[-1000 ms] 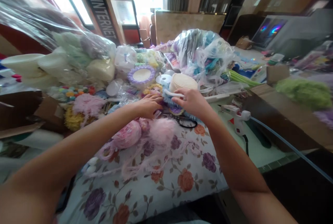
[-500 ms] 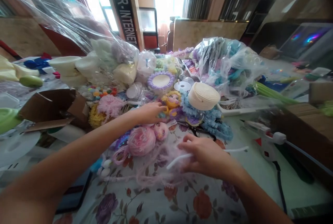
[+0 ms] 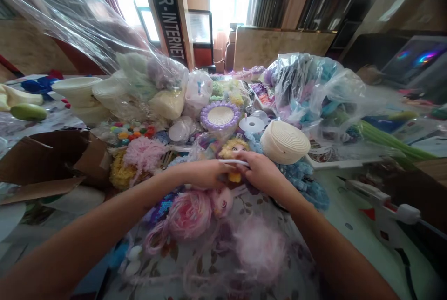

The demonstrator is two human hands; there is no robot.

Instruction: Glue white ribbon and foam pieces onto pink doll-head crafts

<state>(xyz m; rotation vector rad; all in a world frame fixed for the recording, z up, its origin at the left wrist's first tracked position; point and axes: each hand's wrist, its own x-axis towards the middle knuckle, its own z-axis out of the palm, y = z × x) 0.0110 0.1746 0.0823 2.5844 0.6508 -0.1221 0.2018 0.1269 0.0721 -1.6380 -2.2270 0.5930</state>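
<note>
My right hand [image 3: 263, 170] is closed on a thin white stick [image 3: 234, 162], which spans the gap to my left hand. Fingers curled and partly hidden, my left hand [image 3: 202, 174] meets it in front of a yellow-haired doll [image 3: 233, 149]; what it grips cannot be made out. The doll's lower part is mostly covered by both hands. Just below the left hand lies a pink-haired doll's head [image 3: 221, 201] beside a pink flower-like puff [image 3: 190, 214]. A fluffy pink wad [image 3: 260, 249], blurred, rests on the flowered cloth nearer to me.
To the right are a cream ribbon roll [image 3: 285, 142] and a hot glue gun [image 3: 387, 214]. A purple-edged round piece [image 3: 220, 115] stands behind the hands. At left is an open cardboard box [image 3: 45, 160]. Plastic-wrapped bundles [image 3: 307, 81] line the back.
My right hand has moved up and left with the white stick, away from the pink fluff, to meet my left hand at the yellow-haired doll. The view has shifted slightly.
</note>
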